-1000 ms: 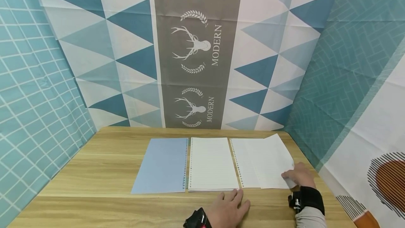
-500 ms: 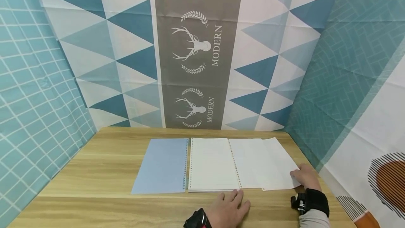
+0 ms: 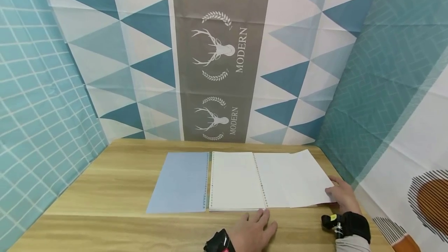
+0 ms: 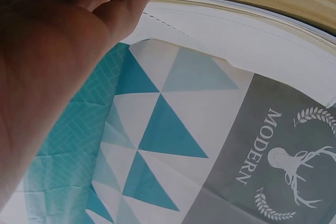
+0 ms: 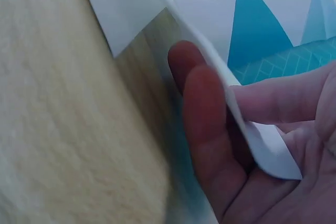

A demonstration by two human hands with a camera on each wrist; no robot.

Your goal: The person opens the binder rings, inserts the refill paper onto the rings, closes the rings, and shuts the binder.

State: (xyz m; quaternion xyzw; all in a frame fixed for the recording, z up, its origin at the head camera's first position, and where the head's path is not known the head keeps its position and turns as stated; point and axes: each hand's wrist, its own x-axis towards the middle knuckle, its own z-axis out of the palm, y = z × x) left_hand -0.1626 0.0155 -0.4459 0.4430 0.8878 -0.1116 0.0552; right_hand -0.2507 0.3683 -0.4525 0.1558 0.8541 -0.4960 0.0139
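My right hand pinches the right edge of a white loose-leaf sheet, which lifts off the table on that side. In the right wrist view the sheet's curved edge runs between thumb and fingers. The held sheet overlaps another white loose-leaf sheet, punched along its left side. Beside that lies a stack of lined loose-leaf paper, with punched holes down its left side. My left hand rests on the table with fingers spread, fingertips right at the stack's near edge.
To the left of the stack lies a pale blue punched sheet. The wooden table stands against patterned cloth hangings at the back and both sides.
The gap between the stack and the right-hand sheets has closed. My right hand has moved rightward, and the held sheet's right side, lower half a second ago, is raised again. My left hand stays put.
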